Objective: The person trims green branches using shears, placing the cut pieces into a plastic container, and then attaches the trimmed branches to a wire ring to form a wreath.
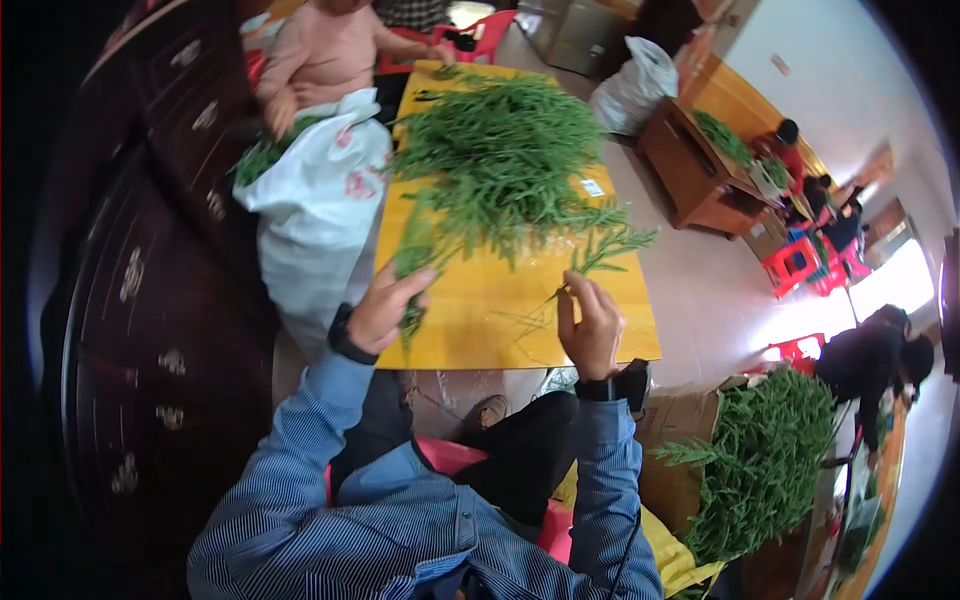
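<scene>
My left hand (388, 305) is closed around a small bunch of green leafy stems (414, 258) at the table's near left, the bunch somewhat blurred. Between the thumb and fingers of my right hand (592, 322) is a green feathery sprig (610, 247), its leafy tip pointing away to the right. Both hands are over the near part of the yellow table (480, 320). Just beyond them lies a large loose heap of the same green sprigs (500, 140). A few thin stems (527, 322) show on the table beside my right hand.
Left of the table, a co-worker (335, 50) reaches into a white woven sack (325, 215) of greens. A cardboard box (675, 425) heaped with greens (765, 465) stands by my right arm. Dark drawers (170, 300) line the left. Other people work at far right, near red stools (792, 266).
</scene>
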{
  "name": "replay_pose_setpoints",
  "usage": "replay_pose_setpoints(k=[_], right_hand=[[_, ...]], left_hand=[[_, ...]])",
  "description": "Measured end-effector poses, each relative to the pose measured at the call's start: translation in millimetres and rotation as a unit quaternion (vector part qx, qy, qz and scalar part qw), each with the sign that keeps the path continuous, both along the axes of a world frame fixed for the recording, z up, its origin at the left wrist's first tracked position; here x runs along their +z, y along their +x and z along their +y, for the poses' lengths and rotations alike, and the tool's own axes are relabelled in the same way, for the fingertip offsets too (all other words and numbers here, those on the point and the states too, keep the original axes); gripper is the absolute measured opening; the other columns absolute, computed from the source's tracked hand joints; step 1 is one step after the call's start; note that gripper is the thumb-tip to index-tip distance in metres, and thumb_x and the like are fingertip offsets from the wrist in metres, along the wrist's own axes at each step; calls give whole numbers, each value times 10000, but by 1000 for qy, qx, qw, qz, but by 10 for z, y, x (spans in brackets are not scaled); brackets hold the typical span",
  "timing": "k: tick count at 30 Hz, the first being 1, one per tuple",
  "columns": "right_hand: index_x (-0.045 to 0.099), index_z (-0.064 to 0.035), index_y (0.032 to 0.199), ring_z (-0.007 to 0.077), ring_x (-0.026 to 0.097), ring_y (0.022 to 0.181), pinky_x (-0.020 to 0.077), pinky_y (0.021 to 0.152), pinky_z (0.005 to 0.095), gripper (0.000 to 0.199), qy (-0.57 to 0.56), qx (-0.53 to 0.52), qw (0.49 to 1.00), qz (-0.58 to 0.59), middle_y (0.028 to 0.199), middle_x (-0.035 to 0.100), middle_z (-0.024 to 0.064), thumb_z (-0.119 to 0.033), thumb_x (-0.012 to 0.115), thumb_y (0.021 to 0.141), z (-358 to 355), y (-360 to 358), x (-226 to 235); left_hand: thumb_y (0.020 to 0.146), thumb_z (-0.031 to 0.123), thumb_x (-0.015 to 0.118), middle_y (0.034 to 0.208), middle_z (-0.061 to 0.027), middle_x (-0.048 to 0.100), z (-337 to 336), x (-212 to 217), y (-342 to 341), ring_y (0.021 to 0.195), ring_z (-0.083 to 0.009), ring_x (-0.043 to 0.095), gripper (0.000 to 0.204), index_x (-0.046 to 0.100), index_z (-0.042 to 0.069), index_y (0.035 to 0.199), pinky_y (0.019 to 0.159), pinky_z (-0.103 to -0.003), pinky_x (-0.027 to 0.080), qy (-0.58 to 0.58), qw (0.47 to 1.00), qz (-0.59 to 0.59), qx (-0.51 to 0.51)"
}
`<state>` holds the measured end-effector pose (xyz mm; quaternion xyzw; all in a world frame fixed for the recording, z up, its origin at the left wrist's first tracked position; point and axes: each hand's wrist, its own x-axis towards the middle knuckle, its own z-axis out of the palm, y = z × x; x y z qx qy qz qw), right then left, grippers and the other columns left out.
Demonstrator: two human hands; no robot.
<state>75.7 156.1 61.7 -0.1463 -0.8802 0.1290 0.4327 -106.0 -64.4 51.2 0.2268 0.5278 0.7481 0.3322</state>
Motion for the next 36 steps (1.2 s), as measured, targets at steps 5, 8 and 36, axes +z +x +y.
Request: replay_pose_setpoints(k=[5, 8, 36], right_hand=[[656, -65, 1042, 288, 662, 835, 536, 703, 372, 247, 76, 165, 981, -68, 927, 670, 122, -56, 670, 796, -706, 28, -80], [656, -69, 1036, 293, 654, 836, 535, 697, 376, 258, 84, 221, 967, -96, 921, 658, 119, -55, 668, 779, -899, 28, -197], [615, -9, 1080, 127, 578, 716, 474, 662, 236, 279, -567, -284, 752, 179, 852, 632, 31, -122, 690, 836, 1474, 2674, -3313]], left_hand=[[944, 192, 605, 958, 10, 580, 171, -124, 267, 807, -80, 549, 264, 539, 53, 1159, 714, -246, 474, -18, 996, -38, -75], [947, 174, 600, 1043, -21, 596, 231, -375, 386, 917, -103, 559, 337, 512, 26, 1236, 813, -263, 473, 16, 995, 29, -89], [914, 233, 591, 1108, -246, 599, 327, -1249, -210, 1017, -427, 588, 379, 551, -15, 1197, 857, -491, 477, -376, 727, 567, 97]])
